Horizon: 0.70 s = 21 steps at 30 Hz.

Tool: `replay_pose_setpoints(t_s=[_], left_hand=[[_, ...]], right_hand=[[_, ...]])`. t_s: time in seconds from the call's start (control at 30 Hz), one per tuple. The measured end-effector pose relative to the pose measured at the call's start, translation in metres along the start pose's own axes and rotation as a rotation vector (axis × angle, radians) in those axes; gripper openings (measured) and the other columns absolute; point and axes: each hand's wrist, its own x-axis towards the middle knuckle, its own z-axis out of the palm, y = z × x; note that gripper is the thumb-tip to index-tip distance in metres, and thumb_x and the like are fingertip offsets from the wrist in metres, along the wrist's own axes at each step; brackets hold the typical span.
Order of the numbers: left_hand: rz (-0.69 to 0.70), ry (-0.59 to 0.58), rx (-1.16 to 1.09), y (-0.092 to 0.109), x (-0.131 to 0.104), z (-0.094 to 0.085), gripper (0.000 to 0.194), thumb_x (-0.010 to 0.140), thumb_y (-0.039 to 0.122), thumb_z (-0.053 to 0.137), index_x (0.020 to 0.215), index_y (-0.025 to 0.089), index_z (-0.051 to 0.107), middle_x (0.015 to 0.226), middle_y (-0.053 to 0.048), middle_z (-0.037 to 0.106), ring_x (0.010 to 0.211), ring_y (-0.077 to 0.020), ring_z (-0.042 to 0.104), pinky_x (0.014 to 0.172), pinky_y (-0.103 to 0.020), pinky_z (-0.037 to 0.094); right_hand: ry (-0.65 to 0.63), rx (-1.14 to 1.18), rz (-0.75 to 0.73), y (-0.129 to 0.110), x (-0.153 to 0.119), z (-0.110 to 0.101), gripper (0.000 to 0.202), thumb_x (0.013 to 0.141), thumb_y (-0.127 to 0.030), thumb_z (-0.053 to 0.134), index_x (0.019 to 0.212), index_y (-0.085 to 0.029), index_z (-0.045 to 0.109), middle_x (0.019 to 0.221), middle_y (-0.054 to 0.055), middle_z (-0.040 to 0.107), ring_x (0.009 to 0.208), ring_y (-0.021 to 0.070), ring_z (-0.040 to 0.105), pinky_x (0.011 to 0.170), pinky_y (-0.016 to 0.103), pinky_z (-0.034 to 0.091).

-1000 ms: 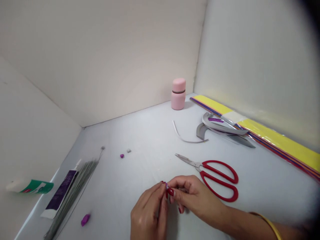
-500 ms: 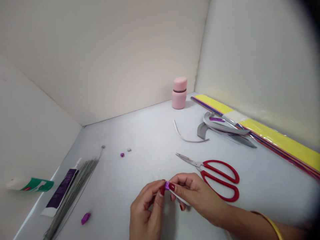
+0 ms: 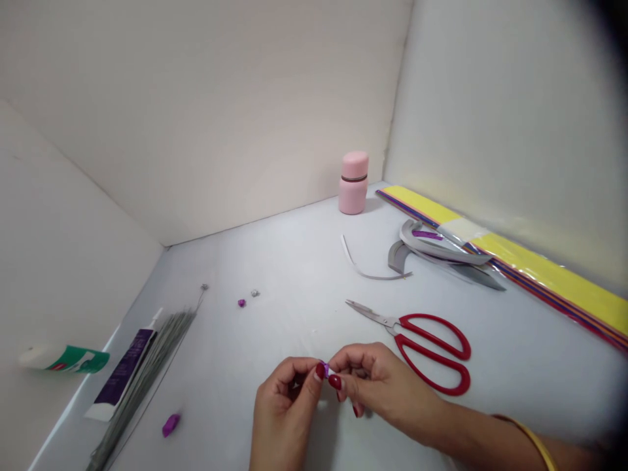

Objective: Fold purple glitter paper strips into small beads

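At the front middle of the table, my left hand (image 3: 287,405) pinches a small purple glitter strip (image 3: 326,371) between thumb and forefinger. The fingertips of my right hand (image 3: 385,379) close on the strip's other side, touching my left fingertips. Most of the strip is hidden by the fingers. Red-handled scissors (image 3: 432,353) lie just beyond my right hand, their blades slightly apart. A loose purple piece (image 3: 171,425) rests to the left of my left hand. Farther back sit a tiny purple curl (image 3: 241,303) and a tiny silver one (image 3: 254,293).
Left: a bundle of thin wires (image 3: 147,386), a purple glue tube (image 3: 125,373) and a green-and-white tube (image 3: 78,360). Back: a pink flask (image 3: 353,186). Right: curled grey strips (image 3: 436,245), a thin strip (image 3: 366,273) and a pack of coloured sheets (image 3: 534,261) along the wall.
My fingers have shifted around the purple strip, and less of it shows now. Its pale length, which hung below my right thumb, is no longer visible. Things on the table stay put.
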Motion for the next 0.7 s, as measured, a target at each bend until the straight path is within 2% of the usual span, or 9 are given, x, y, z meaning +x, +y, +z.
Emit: replay_pose_setpoints(t_s=[0.2,0.4,0.57,0.7], left_hand=[[-0.010,0.024,0.041,-0.0023,0.0003,-0.0004,0.019,0.068,0.035,0.068,0.068,0.016,0.068,0.058,-0.001,0.065,0.056,-0.0118,0.052,0.055,-0.019,0.040],[0.061,0.014,0.134,-0.0007,-0.0022,-0.0009,0.019,0.071,0.036,0.065,0.072,0.018,0.068,0.067,-0.002,0.068,0.061,-0.0138,0.055,0.057,-0.020,0.042],[0.123,0.037,0.198,-0.0003,-0.0028,-0.0011,0.017,0.072,0.035,0.064,0.071,0.018,0.067,0.066,-0.002,0.067,0.059,-0.0139,0.056,0.056,-0.020,0.043],[-0.012,0.045,0.025,-0.0046,-0.0004,0.0007,0.017,0.068,0.034,0.068,0.069,0.017,0.068,0.061,-0.001,0.065,0.057,-0.0115,0.054,0.054,-0.019,0.041]], right_hand=[[0.010,-0.046,-0.031,0.0031,0.0001,-0.0009,0.023,0.074,-0.035,0.063,0.069,-0.013,0.061,0.059,-0.003,0.053,0.045,0.0048,0.043,0.042,0.016,0.033],[0.039,-0.162,-0.005,0.0057,-0.0002,-0.0030,0.018,0.080,-0.032,0.056,0.075,-0.015,0.060,0.058,-0.005,0.049,0.040,0.0041,0.035,0.037,0.016,0.026],[0.051,-0.157,-0.025,0.0014,-0.0004,-0.0031,0.017,0.077,-0.028,0.060,0.068,-0.014,0.060,0.053,-0.006,0.045,0.045,0.0049,0.032,0.042,0.017,0.025],[0.023,-0.089,-0.086,0.0019,0.0003,-0.0007,0.014,0.074,-0.027,0.064,0.071,-0.013,0.063,0.057,-0.004,0.050,0.052,0.0072,0.038,0.049,0.018,0.028]])
